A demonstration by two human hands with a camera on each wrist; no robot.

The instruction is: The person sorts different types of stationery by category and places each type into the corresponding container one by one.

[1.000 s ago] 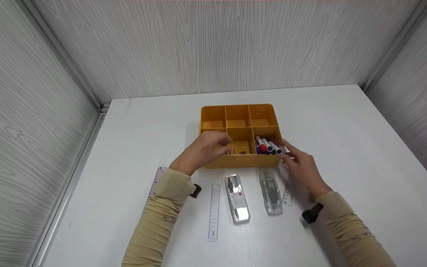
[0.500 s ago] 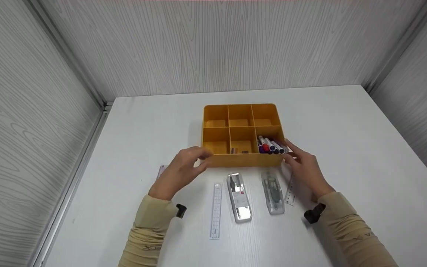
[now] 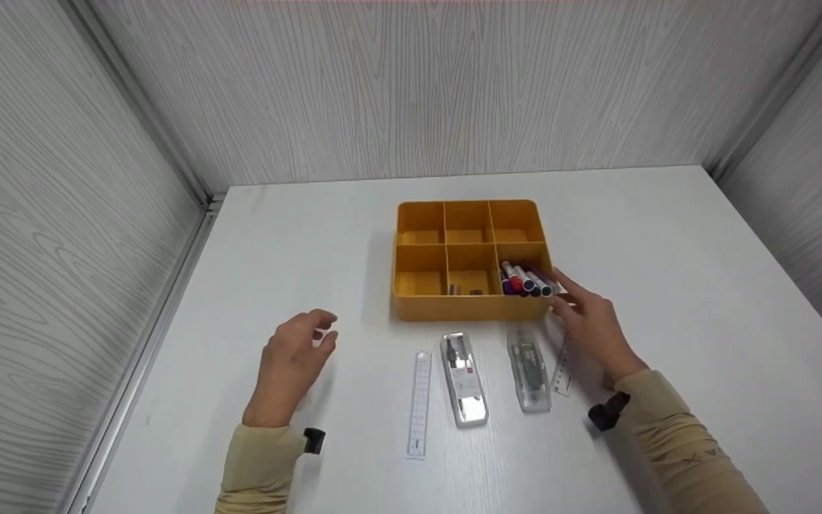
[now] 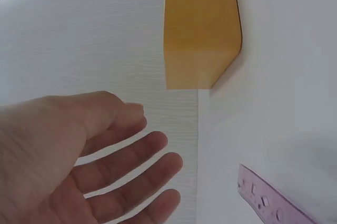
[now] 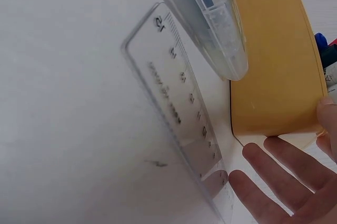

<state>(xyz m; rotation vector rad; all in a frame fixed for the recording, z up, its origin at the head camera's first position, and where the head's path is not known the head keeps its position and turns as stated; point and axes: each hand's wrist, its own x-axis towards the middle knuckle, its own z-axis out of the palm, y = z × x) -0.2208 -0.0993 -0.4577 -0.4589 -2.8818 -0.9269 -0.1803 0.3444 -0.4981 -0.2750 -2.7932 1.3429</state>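
A yellow six-compartment organizer box (image 3: 472, 308) stands in the middle of the table. My right hand (image 3: 593, 328) holds its near right corner, thumb at the front rim and fingers along the side. Several markers (image 3: 525, 280) lie in the near right compartment, beside that hand. My left hand (image 3: 293, 360) is left of the box, holding nothing, its fingers loosely bent and apart. Below it lies a pinkish ruler (image 4: 268, 197), mostly hidden by the hand in the head view. A clear ruler (image 5: 168, 87) lies beneath the right hand.
In front of the box lie a slim clear ruler (image 3: 419, 407), a compass set in a clear case (image 3: 464, 382) and a grey-green clear case (image 3: 529, 375). Small blocks (image 3: 464, 290) sit in the near middle compartment. Panel walls (image 3: 418, 93) surround the table.
My left hand has come out of the near compartments and moved left and toward me, over the pinkish ruler. The right hand stays at the box corner.
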